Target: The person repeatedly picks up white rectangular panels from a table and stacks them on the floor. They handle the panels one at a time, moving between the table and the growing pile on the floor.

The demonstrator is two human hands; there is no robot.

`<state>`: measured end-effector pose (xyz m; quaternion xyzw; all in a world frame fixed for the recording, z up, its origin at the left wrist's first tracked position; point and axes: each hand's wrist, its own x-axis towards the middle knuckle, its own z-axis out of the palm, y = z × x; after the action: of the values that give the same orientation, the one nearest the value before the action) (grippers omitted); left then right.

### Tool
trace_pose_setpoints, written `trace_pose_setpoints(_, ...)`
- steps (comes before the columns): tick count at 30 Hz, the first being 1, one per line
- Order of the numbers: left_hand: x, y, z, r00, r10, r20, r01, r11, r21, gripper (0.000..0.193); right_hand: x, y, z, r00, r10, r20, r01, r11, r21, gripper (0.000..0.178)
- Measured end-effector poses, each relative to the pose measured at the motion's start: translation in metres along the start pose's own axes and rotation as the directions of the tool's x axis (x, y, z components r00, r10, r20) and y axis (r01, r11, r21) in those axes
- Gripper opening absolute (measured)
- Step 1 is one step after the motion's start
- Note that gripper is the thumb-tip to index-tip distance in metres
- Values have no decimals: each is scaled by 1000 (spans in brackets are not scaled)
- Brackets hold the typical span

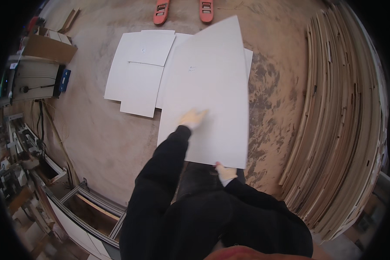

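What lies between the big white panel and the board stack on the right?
The head view shows dusty brown floor with dark patches; beside the big white panel, another white panel pokes out, short of the board stack.

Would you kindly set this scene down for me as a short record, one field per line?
left hand: fingers extended over the face of the large white panel; blurred, so contact is hard to confirm
right hand: appears to hold that panel's near edge
other panels: smaller white panels, overlapping, left of the large one
far side: two orange-red forks, side by side
right side: long stack of boards
left side: brown box, blue object
ground: brownish floor, dark patches right of the panel
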<state>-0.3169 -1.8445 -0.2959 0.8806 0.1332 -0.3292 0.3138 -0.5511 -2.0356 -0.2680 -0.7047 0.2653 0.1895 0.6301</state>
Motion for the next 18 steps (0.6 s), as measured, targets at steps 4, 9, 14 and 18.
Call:
trace_pose_setpoints(4,-24,125,-13,998,49,-41,-45,995,92,89,-17,6,50,988,-12,155,42,981,-192,34)
trace_pose_setpoints(9,-33,107,-34,999,-26,25,15,937,350,49,-6,2,68,882,-102,460,281,898,-339,30)
trace_pose_setpoints(14,-63,14,-31,982,-120,-143,162,930,331,43,60,0,51,509,7,861,658,641,-395,30)
trace_pose_setpoints(18,-66,-57,-43,977,-62,-204,101,977,189,44,152,42,-13,695,165,700,498,591,-634,28)
